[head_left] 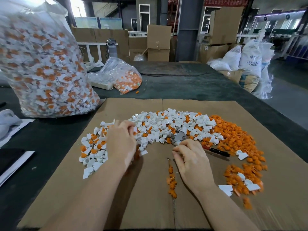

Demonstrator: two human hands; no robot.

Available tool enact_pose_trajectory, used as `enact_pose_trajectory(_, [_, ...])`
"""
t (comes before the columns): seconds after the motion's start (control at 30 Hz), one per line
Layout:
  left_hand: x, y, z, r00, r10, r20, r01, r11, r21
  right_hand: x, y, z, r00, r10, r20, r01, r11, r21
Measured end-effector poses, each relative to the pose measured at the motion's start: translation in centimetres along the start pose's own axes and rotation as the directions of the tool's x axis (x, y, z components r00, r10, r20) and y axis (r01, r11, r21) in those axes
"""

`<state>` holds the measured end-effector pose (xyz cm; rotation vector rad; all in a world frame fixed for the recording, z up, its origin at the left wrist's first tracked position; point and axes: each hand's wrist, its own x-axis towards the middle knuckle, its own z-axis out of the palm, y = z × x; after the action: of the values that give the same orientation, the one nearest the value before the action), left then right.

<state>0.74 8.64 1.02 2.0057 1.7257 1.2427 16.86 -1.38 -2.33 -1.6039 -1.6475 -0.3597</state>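
Observation:
A curved heap of small white plastic parts (166, 127) mixed with orange ones lies on a flat cardboard sheet (150, 205). Loose orange parts (233, 135) pile up at its right end. My left hand (121, 144) lies over the left part of the heap, fingers curled among the white pieces; what they hold is hidden. My right hand (191, 157) sits at the heap's near edge, fingertips pinching a small white piece by the metal head of the pliers (179, 136). A thin string of orange parts (171, 179) runs down the cardboard by my right wrist.
A tall clear bag (41, 64) full of white and orange parts stands at the left. A smaller open bag (123, 77) lies behind the cardboard on the dark table (191, 87). Cardboard boxes (158, 42) and white sacks (250, 55) stand at the back and right.

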Motion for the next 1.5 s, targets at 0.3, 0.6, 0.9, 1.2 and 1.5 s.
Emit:
enact_pose_trajectory(0.3, [1.9, -2.4, -1.5, 0.990, -0.122, 0.074, 0.085, 0.922, 0.377, 0.0, 0.0, 0.0, 1.000, 0.020, 0.022, -0.020, 1.000, 0.003])
enact_pose_trajectory(0.6, [-0.9, 0.7, 1.8, 0.928, 0.270, 0.257, -0.279, 0.960, -0.002, -0.1, 0.0, 0.1, 0.998, 0.026, 0.050, -0.025, 0.999, -0.023])
enact_pose_trajectory(0.9, [-2.9, 2.4, 4.9, 0.813, 0.316, 0.489, -0.444, 0.880, 0.169, 0.0, 0.1, 0.0, 0.998, 0.034, 0.057, -0.033, 0.999, -0.020])
enact_pose_trajectory(1.2, [-4.2, 2.2, 5.2, 0.883, 0.275, 0.381, -0.298, 0.955, 0.001, 3.0, 4.2, -3.5, 0.889, 0.453, -0.067, -0.452, 0.848, -0.278])
enact_pose_trajectory(1.5, [-4.0, 2.1, 5.7, 0.867, 0.244, 0.436, -0.258, 0.966, -0.028, 4.2, 7.2, -5.6, 0.629, 0.765, 0.138, -0.515, 0.543, -0.664])
